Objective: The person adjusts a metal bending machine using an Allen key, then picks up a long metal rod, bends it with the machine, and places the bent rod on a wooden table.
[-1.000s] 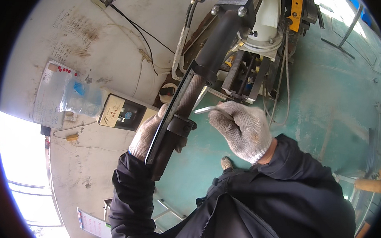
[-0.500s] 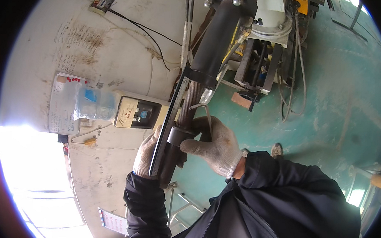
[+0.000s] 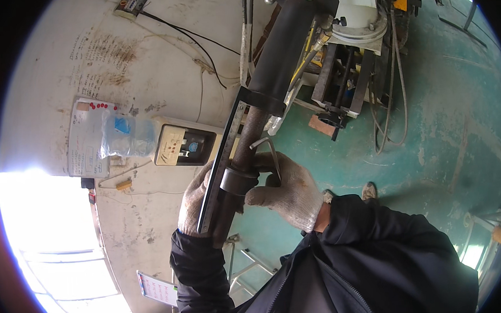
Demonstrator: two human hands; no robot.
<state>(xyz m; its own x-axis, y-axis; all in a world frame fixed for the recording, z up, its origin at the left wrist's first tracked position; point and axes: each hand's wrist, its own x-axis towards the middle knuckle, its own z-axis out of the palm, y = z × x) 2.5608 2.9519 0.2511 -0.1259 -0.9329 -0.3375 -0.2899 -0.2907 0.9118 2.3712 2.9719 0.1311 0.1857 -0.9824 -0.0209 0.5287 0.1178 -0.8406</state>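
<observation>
Collar (image 3: 239,181) (landmark): seated around the dark shaft, just below the threaded rod (image 3: 249,128). Right hand (image 3: 289,191): at the collar's right, fingers curled around a bent metal key (image 3: 274,153), thumb beside the collar. Left hand (image 3: 192,204): left of the collar, behind the scale strip (image 3: 225,158); fingers hidden, cannot tell how far closed. Writing: whiteboard (image 3: 86,148), far left of and above the collar, handwritten; wall (image 3: 140,100) above-left also handwritten; strip's markings too small to read.
</observation>
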